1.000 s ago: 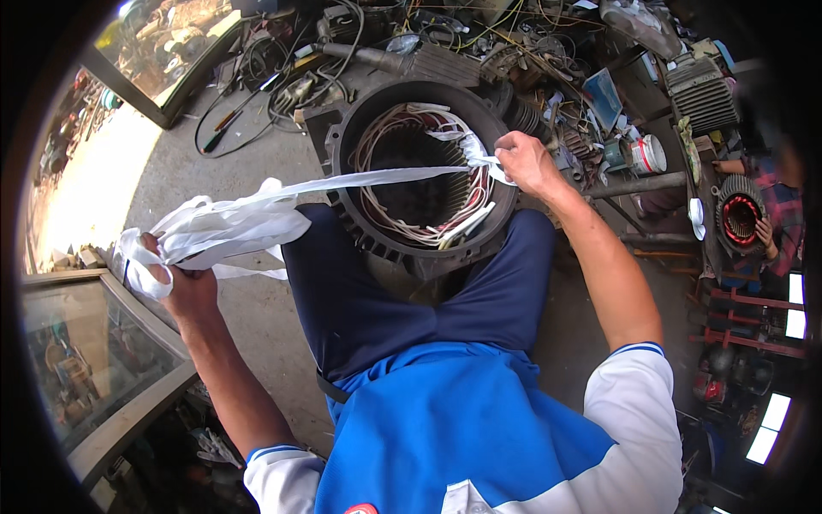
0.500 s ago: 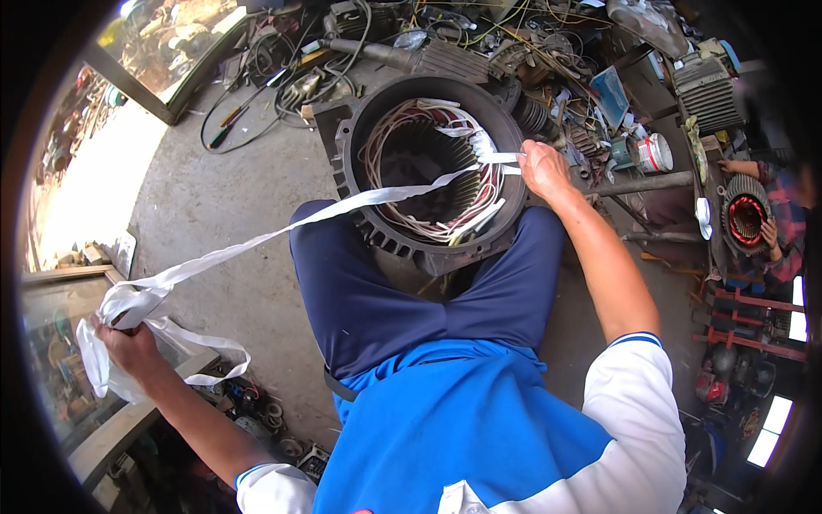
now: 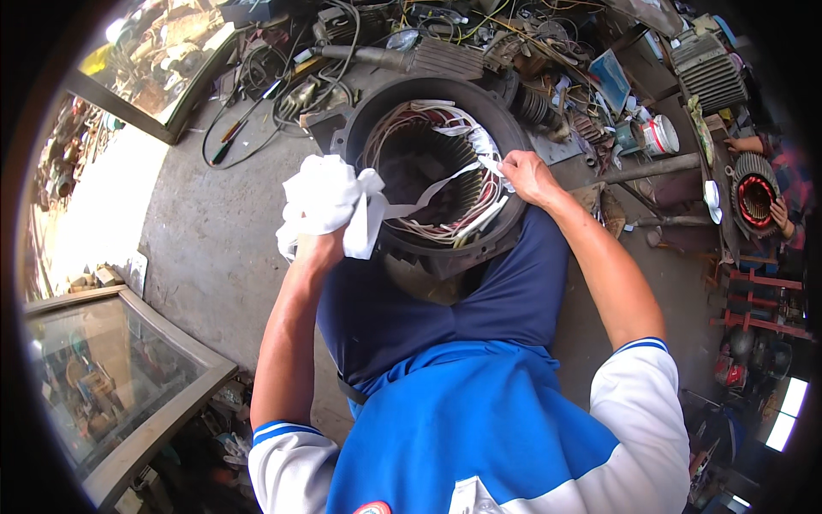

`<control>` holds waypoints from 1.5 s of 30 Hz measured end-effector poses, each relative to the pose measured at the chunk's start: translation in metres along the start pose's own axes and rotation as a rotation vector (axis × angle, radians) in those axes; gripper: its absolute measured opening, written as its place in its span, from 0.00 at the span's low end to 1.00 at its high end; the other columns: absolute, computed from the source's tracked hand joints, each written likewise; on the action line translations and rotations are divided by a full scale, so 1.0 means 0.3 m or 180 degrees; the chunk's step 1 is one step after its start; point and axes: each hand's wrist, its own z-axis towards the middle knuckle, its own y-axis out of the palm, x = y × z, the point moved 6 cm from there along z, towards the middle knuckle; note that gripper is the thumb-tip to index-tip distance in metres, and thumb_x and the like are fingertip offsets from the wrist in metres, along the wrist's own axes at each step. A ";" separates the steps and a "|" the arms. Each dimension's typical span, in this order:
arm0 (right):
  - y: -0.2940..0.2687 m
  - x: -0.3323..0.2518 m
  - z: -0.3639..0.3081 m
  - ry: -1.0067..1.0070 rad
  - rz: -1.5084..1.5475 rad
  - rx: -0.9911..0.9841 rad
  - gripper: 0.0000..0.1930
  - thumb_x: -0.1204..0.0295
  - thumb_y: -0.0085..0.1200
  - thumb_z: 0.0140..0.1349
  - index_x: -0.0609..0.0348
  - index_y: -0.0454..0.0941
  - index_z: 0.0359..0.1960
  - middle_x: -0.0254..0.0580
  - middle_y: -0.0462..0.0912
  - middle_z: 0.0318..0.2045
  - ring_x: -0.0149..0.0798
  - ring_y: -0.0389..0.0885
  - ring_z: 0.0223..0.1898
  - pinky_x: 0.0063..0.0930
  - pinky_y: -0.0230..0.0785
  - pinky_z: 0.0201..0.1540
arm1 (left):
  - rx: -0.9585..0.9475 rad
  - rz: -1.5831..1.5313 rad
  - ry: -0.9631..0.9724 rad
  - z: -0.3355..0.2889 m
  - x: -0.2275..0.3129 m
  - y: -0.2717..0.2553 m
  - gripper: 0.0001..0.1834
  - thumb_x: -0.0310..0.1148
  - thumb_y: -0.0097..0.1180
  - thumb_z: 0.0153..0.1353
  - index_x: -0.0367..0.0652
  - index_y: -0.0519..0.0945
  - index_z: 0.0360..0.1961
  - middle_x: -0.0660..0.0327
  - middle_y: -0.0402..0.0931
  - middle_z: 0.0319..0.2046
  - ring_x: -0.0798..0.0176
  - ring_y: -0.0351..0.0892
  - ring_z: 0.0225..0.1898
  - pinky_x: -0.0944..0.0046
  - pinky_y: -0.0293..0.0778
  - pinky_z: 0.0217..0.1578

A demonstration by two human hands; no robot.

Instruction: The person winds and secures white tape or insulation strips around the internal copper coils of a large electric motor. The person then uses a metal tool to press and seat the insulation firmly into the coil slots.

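Note:
Between my knees stands a large dark motor stator (image 3: 507, 128), its open bore facing up. White and reddish winding leads (image 3: 407, 224) ring the inside, and the coil ends at the right are wrapped in white strip. My left hand (image 3: 320, 247) grips a loose bundle of white cotton tape (image 3: 318, 199) beside the stator's left rim; the bundle covers most of its fingers. From there a slack length of tape crosses the bore to the right-hand windings. At the right rim, my right hand (image 3: 531, 177) pinches the tape close to the coils.
A glazed wooden frame (image 3: 175, 407) is at lower left. Screwdrivers (image 3: 224, 146) and cables lie beyond the stator at left. Scrap, a white bucket (image 3: 659, 135) and a finned motor housing (image 3: 709, 73) crowd the upper right. At far right a co-worker's hand (image 3: 781, 214) touches a smaller stator (image 3: 756, 201).
My left hand has come in from far left to the stator's left rim with the tape bundle. The stretched tape now hangs slack. My right hand has shifted slightly down and left.

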 end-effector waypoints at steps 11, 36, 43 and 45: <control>-0.022 -0.004 0.017 0.0282 0.0524 0.0068 0.12 0.66 0.56 0.71 0.65 0.83 0.38 0.41 0.88 0.31 0.31 0.84 0.33 0.30 0.75 0.39 | -0.1469 0.1361 0.0861 0.050 0.136 0.263 0.10 0.31 0.57 0.61 0.41 0.88 0.38 0.52 0.88 0.38 0.52 0.89 0.41 0.54 0.83 0.41; 0.055 -0.091 0.180 -0.0151 0.0157 -0.0473 0.21 0.74 0.49 0.64 0.69 0.76 0.59 0.51 0.87 0.35 0.40 0.86 0.36 0.36 0.78 0.44 | 0.0172 -0.0254 -0.0470 -0.399 -0.441 -0.308 0.16 0.24 0.63 0.55 0.39 0.83 0.46 0.53 0.86 0.36 0.50 0.86 0.36 0.54 0.80 0.41; 0.094 -0.119 0.114 -0.0298 -0.0300 -0.0485 0.20 0.73 0.46 0.68 0.64 0.75 0.60 0.48 0.85 0.31 0.39 0.86 0.31 0.36 0.78 0.40 | 0.0645 -0.2086 -0.0940 -0.290 -0.353 -0.114 0.14 0.30 0.64 0.62 0.39 0.83 0.49 0.58 0.83 0.38 0.59 0.82 0.39 0.58 0.79 0.42; 0.093 -0.164 0.082 -0.0531 -0.0537 -0.0376 0.19 0.72 0.45 0.69 0.64 0.77 0.58 0.54 0.87 0.36 0.44 0.88 0.38 0.37 0.77 0.46 | 0.0328 -0.1402 -0.0247 -0.250 -0.224 -0.104 0.13 0.30 0.67 0.59 0.39 0.84 0.45 0.53 0.84 0.35 0.52 0.84 0.36 0.55 0.80 0.40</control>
